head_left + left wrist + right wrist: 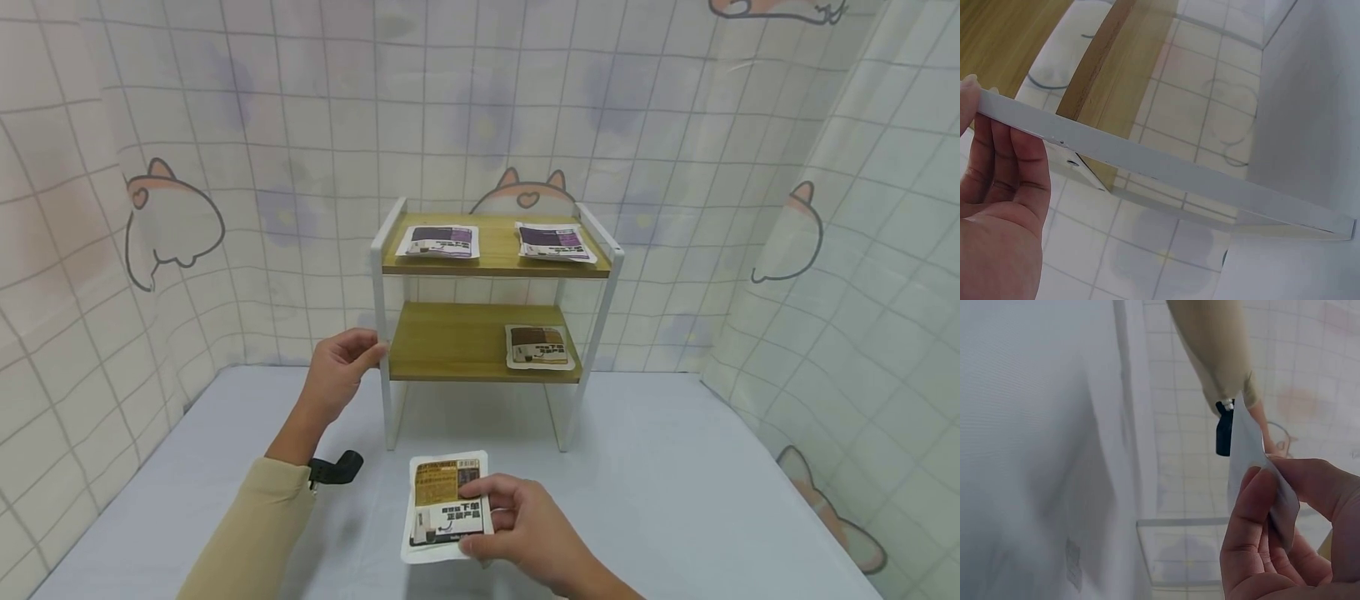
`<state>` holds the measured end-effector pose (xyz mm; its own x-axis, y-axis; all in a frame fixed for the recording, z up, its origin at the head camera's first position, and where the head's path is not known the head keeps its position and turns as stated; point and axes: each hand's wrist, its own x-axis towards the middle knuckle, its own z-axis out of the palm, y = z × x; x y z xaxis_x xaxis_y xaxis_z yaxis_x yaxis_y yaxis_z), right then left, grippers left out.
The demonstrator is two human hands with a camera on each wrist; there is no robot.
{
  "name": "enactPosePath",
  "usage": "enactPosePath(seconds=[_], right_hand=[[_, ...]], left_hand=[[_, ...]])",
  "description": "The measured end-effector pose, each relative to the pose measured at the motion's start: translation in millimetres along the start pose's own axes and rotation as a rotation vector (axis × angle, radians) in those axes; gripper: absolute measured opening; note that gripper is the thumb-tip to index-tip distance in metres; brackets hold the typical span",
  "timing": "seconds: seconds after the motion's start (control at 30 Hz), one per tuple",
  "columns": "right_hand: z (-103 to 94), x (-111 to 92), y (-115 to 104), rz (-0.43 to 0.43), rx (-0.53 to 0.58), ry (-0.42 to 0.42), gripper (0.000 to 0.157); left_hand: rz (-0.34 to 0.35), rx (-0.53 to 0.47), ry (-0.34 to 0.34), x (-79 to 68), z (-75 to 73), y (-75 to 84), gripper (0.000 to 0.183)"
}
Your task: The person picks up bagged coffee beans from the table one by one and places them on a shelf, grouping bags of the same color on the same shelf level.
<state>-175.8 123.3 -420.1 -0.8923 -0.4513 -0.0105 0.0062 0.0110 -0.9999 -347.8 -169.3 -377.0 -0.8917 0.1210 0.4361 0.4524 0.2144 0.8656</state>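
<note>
A small two-tier shelf [450,337] with wooden boards and a white frame stands at the middle of the table. My left hand [339,371] grips its left front upright [1147,159], thumb at the front and fingers behind, as the left wrist view shows. Low in front of the shelf, my right hand [528,527] pinches a flat white-edged packet [447,507] with a brown-and-white printed label by its right side. In the right wrist view this packet [1247,437] appears nearly edge-on between thumb and fingers.
On the top board lie two purple-labelled packets, one at the left [441,242] and one at the right [557,242]. A brown-labelled packet [538,347] rests at the right of the lower board. Gridded curtains [300,167] surround the white-covered table [660,483].
</note>
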Motion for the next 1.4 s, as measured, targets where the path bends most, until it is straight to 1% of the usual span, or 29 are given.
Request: enactPosePath(seconds=[0.13,0.3,0.57,0.93,1.13,1.4], right_hand=[[0.2,1,-3,-0.017,-0.007,0.025,0.053],[0.7,2,-7,-0.011,0.014,0.051,0.055],[-0.5,6,-11,-0.048,0.027,0.06,0.058],[-3.5,14,-13,-0.099,0.015,0.072,0.057],[-4.7,21,-17,-0.102,-0.014,0.085,0.057],[-2.9,26,-19,-0.107,-0.014,0.084,0.057]], left_hand=[[0.004,-0.001,0.0,-0.4,-0.2,0.4,0.033],[0.007,0.0,-0.004,-0.7,-1.0,-0.1,0.033],[0.017,-0.005,-0.002,-0.7,-0.5,1.2,0.032],[0.005,0.01,0.001,-1.9,-0.3,1.9,0.032],[0.015,0.017,0.002,-1.3,-0.3,0.9,0.035],[0.014,0.02,0.007,-1.7,-0.5,1.0,0.03]])
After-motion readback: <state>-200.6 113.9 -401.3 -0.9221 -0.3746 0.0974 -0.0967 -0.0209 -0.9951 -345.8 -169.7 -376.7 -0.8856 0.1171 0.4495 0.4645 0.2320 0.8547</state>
